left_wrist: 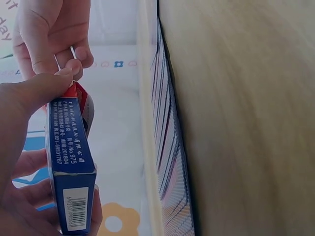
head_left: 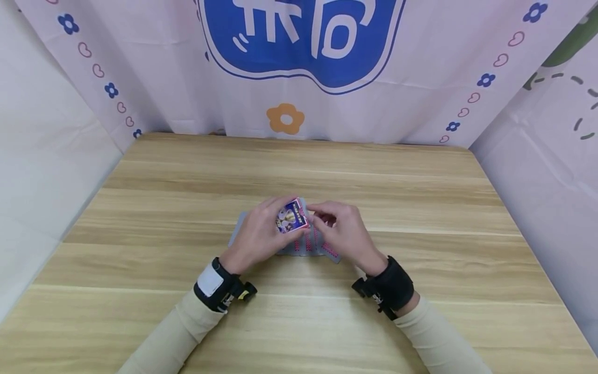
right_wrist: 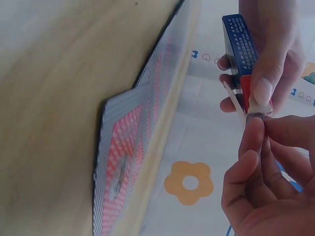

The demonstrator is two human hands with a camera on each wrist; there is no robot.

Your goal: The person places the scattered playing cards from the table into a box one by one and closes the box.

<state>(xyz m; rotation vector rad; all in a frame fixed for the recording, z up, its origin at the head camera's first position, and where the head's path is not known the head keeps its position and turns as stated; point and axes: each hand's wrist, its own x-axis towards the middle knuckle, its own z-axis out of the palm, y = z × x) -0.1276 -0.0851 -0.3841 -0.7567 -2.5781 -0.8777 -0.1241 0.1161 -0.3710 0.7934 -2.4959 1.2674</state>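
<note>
A small blue and red playing card box [head_left: 290,215] is gripped by my left hand [head_left: 261,228], fingers along one side and thumb on the other. My right hand [head_left: 344,232] pinches at the end of the box with thumb and forefinger, where a pale flap [right_wrist: 236,101] stands out in the right wrist view. The box's barcode end [left_wrist: 76,209] faces the left wrist camera. Below both hands, playing cards [head_left: 306,244] lie spread in an overlapping row on the table, their grey-edged, red-patterned backs up. The left hand hides part of the row.
The wooden table [head_left: 299,311] reaches back to a white curtain [head_left: 163,72] with a blue emblem and flower prints. White cloth walls [head_left: 46,130] stand at both sides. Each wrist carries a black strap with a small camera [head_left: 247,292].
</note>
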